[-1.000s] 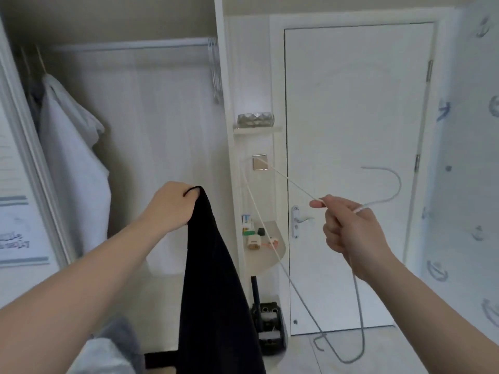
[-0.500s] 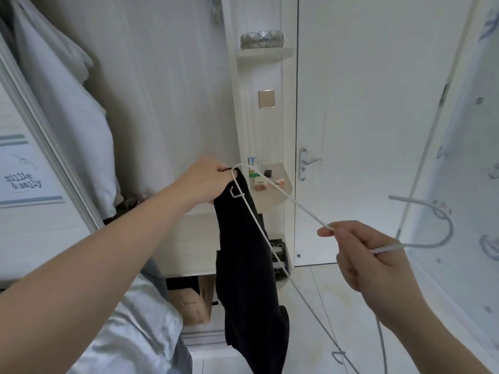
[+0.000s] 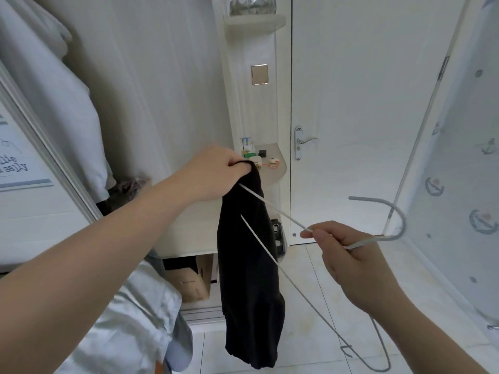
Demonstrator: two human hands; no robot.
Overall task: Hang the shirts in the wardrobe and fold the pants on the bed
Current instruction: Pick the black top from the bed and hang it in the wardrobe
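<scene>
At the far left edge stands a sliding door [image 3: 24, 206] with a printed label. Just right of it, inside the wardrobe [image 3: 162, 90], a white garment [image 3: 54, 90] hangs against the left side. A pale grey cloth [image 3: 129, 319] lies under the left forearm at the bottom left, and a cardboard box [image 3: 189, 282] sits in the low opening under the wardrobe floor.

The left grip [image 3: 216, 174], a bare hand, is out in front of the open wardrobe. Its fingers are curled tight round the bunched top of the black shirt [image 3: 248, 279]. The shirt hangs straight down from that grip, clear of the tiled floor [image 3: 310, 306], in front of the wardrobe's right edge.

A white wire hanger [image 3: 283, 215] spans the two hands. One arm of it runs up and left to the top of the shirt, where its end goes out of sight at the left grip. The other arm crosses the front of the shirt and slopes down to the right, towards the floor.

Behind the shirt, a small corner shelf [image 3: 279, 168] carries a few small items. Higher up are a square plate [image 3: 259, 74] and a glass bowl [image 3: 252, 5] on an upper shelf. Right of these is a closed white door [image 3: 364, 103] with a lever handle [image 3: 305, 141].

The right grip [image 3: 351, 255], also a bare hand, pinches the hanger's neck between thumb and forefinger, the other fingers curled round it. The hook juts out past it to the right, towards a patterned panel [image 3: 472, 157].
</scene>
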